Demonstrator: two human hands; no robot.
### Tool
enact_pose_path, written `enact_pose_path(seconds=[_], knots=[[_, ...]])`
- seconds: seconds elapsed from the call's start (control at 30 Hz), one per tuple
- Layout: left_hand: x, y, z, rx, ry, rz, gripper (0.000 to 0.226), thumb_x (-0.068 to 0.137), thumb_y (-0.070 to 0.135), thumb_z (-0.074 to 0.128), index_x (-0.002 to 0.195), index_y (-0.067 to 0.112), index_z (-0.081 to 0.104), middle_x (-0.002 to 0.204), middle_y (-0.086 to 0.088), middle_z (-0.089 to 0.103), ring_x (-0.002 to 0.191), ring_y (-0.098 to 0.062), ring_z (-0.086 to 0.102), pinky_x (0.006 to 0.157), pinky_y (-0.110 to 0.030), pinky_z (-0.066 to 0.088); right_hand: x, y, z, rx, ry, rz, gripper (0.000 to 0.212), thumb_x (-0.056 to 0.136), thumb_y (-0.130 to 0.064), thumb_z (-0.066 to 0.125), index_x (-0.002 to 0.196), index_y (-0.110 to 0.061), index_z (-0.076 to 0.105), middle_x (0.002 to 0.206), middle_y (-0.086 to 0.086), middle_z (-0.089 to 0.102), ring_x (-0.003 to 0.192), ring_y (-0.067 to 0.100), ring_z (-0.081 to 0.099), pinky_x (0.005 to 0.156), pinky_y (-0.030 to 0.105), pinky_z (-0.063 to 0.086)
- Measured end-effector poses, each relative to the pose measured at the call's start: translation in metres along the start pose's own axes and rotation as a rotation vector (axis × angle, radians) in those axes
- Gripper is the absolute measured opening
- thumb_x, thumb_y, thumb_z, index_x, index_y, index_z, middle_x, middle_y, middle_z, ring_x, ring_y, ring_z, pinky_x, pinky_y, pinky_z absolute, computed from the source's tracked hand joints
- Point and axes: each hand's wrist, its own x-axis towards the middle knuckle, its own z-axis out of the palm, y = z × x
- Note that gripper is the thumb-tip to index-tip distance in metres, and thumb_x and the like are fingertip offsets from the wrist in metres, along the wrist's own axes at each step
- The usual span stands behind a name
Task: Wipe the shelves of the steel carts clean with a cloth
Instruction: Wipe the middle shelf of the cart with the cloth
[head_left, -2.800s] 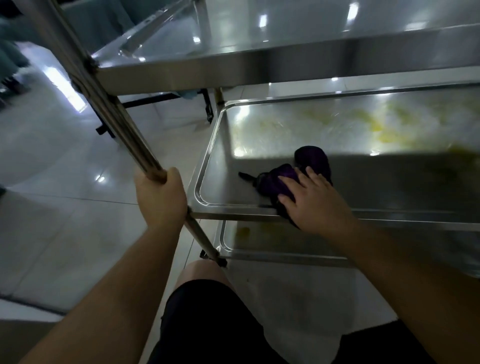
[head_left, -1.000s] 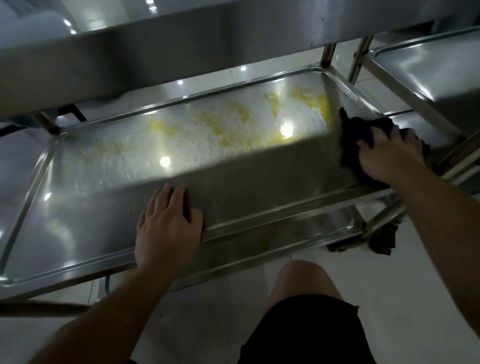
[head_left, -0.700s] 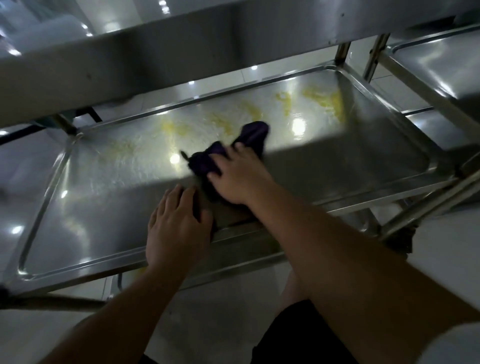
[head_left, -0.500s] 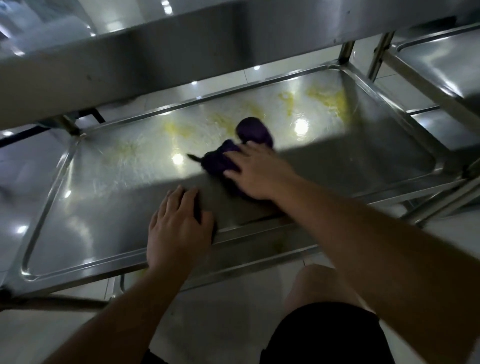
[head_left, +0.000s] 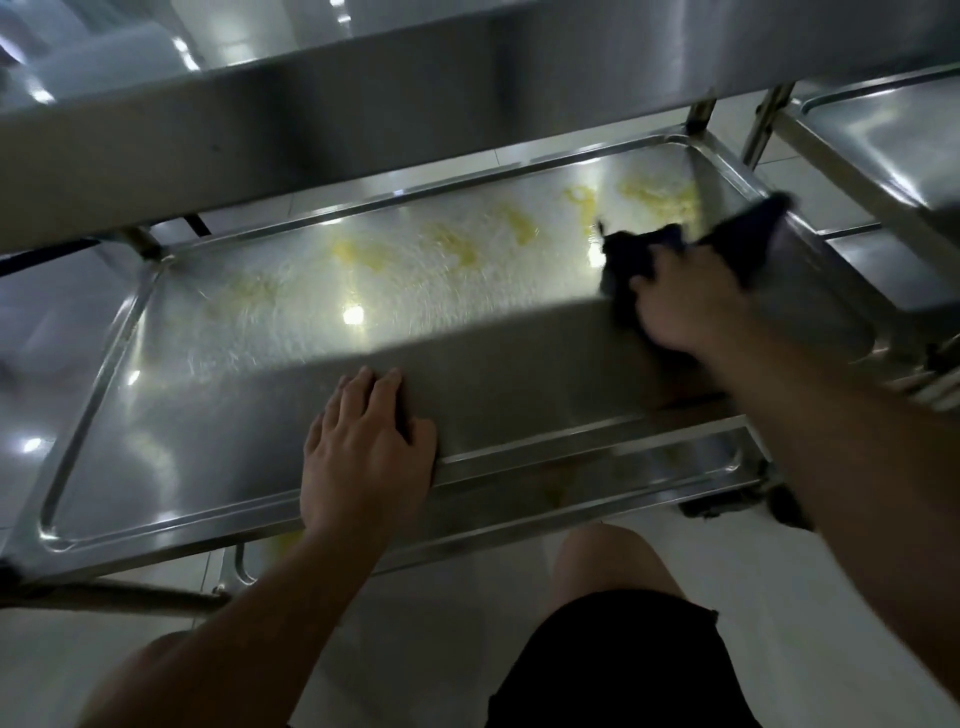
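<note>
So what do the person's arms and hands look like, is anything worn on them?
Both arms are bare up to the frame edge: no sleeves show. The left hand and right hand wear no gloves, and I can make out no rings, watch or wristband. The only clothing in view is dark shorts above bare knees.

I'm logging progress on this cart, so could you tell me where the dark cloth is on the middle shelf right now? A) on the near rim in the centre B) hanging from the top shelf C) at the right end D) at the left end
C: the right hand presses the dark cloth at the right end of the middle shelf, by the yellow stains.
</note>
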Motion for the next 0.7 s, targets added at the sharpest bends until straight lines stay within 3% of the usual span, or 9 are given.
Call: enact_pose_path(seconds=[0.1,0.2,0.3,0.4,0.5,0.6,0.7], knots=[[0.001,0.001,0.000,0.005,-0.003,0.001,0.063,0.100,0.054,0.038,0.158,0.031,0.035,0.169,0.000,0.030,0.158,-0.022,0.023,0.129,-0.049,0.022,-0.034,-0.092,0.033,-0.007,-0.002,-0.301,0.081,0.094,-0.054,0.005,0.148,-0.007,0.044,0.153,0.028,0.041,0.136,0.048,0.038,0.116,0.055,0.031],[0.001,0.004,0.000,-0.025,-0.012,-0.023,0.056,0.097,0.055,0.036,0.146,0.028,0.042,0.158,-0.003,0.044,0.150,-0.025,0.037,0.124,-0.051,0.031,-0.093,-0.160,0.034,0.090,-0.083,-0.545,0.061,0.109,-0.047,0.023,0.162,-0.017,0.027,0.170,0.019,0.017,0.157,0.038,0.013,0.128,0.051,0.013],[0.001,0.004,-0.003,-0.072,0.008,-0.037,0.053,0.095,0.055,0.035,0.137,0.023,0.045,0.143,-0.002,0.054,0.140,-0.026,0.046,0.117,-0.051,0.039,-0.113,-0.162,0.031,0.139,-0.109,-0.598,0.060,0.110,-0.049,0.028,0.165,-0.028,0.018,0.175,0.007,0.003,0.161,0.025,0.000,0.130,0.043,0.004],[0.001,0.002,-0.006,-0.076,-0.003,-0.024,0.062,0.094,0.057,0.035,0.142,0.020,0.044,0.148,-0.002,0.050,0.144,-0.024,0.041,0.120,-0.050,0.035,-0.111,-0.125,0.029,0.123,-0.072,-0.510,0.060,0.109,-0.055,0.025,0.164,-0.033,0.021,0.175,0.002,0.003,0.160,0.026,0.004,0.129,0.044,0.009],[0.004,-0.001,-0.010,-0.113,-0.057,-0.022,0.060,0.094,0.055,0.042,0.142,0.020,0.045,0.149,-0.002,0.049,0.145,-0.025,0.039,0.122,-0.051,0.032,-0.104,-0.066,0.025,-0.005,0.026,-0.313,0.074,0.103,-0.065,0.006,0.160,-0.025,0.034,0.171,0.012,0.020,0.156,0.039,0.020,0.125,0.053,0.022],[0.015,-0.018,-0.027,-0.243,-0.191,0.026,0.054,0.095,0.047,0.054,0.143,0.022,0.050,0.147,0.000,0.050,0.140,-0.024,0.045,0.117,-0.045,0.038,-0.104,-0.011,0.018,0.033,0.056,0.004,0.061,0.106,-0.053,0.032,0.160,-0.025,0.033,0.170,0.018,0.021,0.154,0.041,0.022,0.124,0.055,0.022],[0.017,-0.074,-0.050,-0.199,-0.163,0.037,0.048,0.099,0.044,0.057,0.143,0.027,0.054,0.145,-0.001,0.054,0.132,-0.028,0.054,0.111,-0.043,0.044,-0.106,-0.002,0.015,0.067,0.033,0.170,0.060,0.108,-0.049,0.033,0.163,-0.025,0.025,0.171,0.018,0.013,0.157,0.041,0.013,0.126,0.056,0.015]])
